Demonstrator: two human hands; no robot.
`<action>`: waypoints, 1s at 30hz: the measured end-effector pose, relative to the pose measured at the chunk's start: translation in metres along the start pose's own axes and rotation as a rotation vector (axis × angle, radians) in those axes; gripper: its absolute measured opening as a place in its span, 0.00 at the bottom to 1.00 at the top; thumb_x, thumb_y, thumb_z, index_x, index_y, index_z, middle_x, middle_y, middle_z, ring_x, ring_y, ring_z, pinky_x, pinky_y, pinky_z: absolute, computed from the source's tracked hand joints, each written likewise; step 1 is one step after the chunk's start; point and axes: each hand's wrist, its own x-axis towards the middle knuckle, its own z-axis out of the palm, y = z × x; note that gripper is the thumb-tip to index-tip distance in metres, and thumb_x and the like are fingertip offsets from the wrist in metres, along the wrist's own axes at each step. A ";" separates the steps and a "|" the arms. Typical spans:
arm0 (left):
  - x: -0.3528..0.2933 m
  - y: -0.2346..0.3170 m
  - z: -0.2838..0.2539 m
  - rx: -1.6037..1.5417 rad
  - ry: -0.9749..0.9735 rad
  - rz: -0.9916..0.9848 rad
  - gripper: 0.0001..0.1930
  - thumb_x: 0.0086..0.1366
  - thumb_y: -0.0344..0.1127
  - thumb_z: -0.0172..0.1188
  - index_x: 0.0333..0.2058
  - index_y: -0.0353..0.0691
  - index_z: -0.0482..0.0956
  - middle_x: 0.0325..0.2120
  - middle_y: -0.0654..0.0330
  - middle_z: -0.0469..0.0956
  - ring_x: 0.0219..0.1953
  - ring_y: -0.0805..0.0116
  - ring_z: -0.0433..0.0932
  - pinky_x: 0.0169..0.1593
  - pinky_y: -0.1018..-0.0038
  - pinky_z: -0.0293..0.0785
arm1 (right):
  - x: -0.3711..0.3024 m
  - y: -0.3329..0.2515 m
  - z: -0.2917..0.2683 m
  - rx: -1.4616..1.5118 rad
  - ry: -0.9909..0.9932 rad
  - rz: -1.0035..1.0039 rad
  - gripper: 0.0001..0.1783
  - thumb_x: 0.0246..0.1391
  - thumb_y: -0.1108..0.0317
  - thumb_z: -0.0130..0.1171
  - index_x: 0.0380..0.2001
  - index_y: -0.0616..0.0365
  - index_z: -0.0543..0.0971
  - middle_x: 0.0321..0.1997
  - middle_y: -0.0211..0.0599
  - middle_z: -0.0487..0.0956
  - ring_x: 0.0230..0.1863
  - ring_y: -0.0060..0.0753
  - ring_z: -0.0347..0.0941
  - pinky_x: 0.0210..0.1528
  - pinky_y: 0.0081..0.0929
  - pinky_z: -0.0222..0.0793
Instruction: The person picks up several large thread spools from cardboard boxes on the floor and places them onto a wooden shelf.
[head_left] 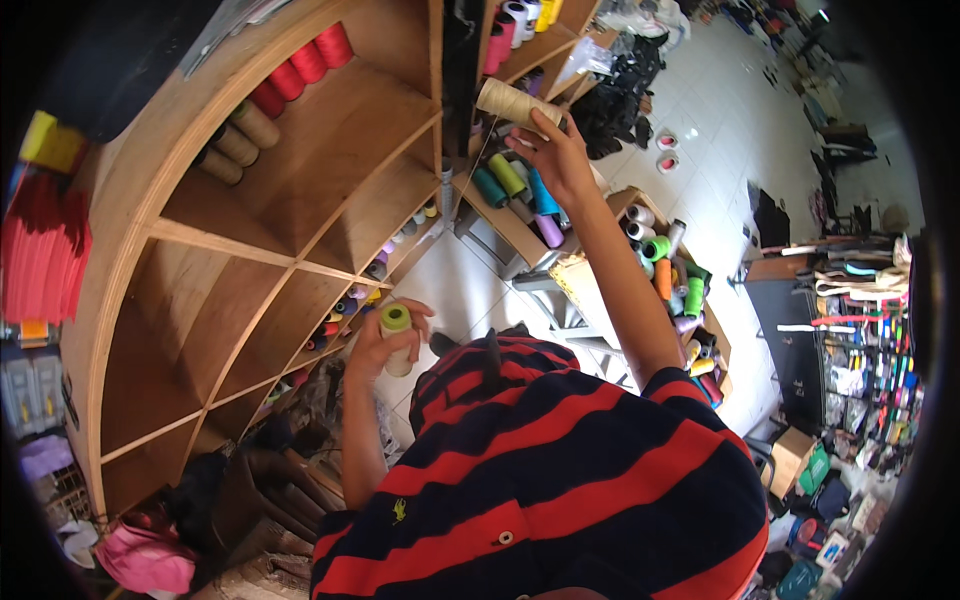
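Observation:
My left hand is closed around a cream thread spool with a green top end, held upright in front of the lower shelf openings. Up at the far end of my stretched right arm, my right hand grips a beige thread cone, which lies nearly sideways in the fingers. A loose thread seems to hang down from that cone. Just below it, a wooden drawer or box holds green, teal, blue and purple thread cones. Beside my right forearm stands a carton of mixed spools.
On my left rises a wooden cubby shelf. Its upper compartments hold red spools and tan spools. Black plastic bags lie on the tiled floor beyond. To the right is a crowded rack; a pink bundle sits at lower left.

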 end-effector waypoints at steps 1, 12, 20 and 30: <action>-0.004 0.009 0.001 0.044 -0.009 -0.126 0.25 0.54 0.31 0.59 0.51 0.29 0.71 0.23 0.61 0.74 0.18 0.76 0.72 0.25 0.80 0.69 | 0.000 0.002 0.005 -0.008 -0.046 0.027 0.21 0.55 0.65 0.61 0.47 0.59 0.65 0.44 0.42 0.73 0.42 0.38 0.75 0.44 0.41 0.74; -0.008 0.056 -0.003 0.231 0.684 0.356 0.17 0.55 0.22 0.60 0.44 0.36 0.74 0.39 0.58 0.77 0.23 0.77 0.74 0.25 0.79 0.72 | -0.023 -0.009 0.066 -0.339 -0.522 0.072 0.20 0.53 0.64 0.63 0.47 0.59 0.73 0.43 0.37 0.75 0.41 0.27 0.74 0.43 0.24 0.71; 0.068 0.106 0.072 0.374 0.642 0.310 0.18 0.55 0.25 0.64 0.46 0.34 0.74 0.25 0.61 0.76 0.18 0.76 0.73 0.22 0.80 0.69 | -0.035 -0.016 0.062 -0.503 -0.708 0.087 0.22 0.51 0.67 0.63 0.49 0.60 0.72 0.47 0.34 0.74 0.49 0.24 0.70 0.53 0.24 0.66; 0.100 0.088 0.117 0.174 0.797 0.389 0.13 0.57 0.30 0.65 0.39 0.31 0.75 0.25 0.59 0.76 0.17 0.74 0.73 0.20 0.77 0.70 | -0.043 0.007 0.023 -0.258 -0.920 0.358 0.14 0.60 0.65 0.55 0.42 0.64 0.71 0.29 0.30 0.73 0.28 0.22 0.70 0.32 0.18 0.65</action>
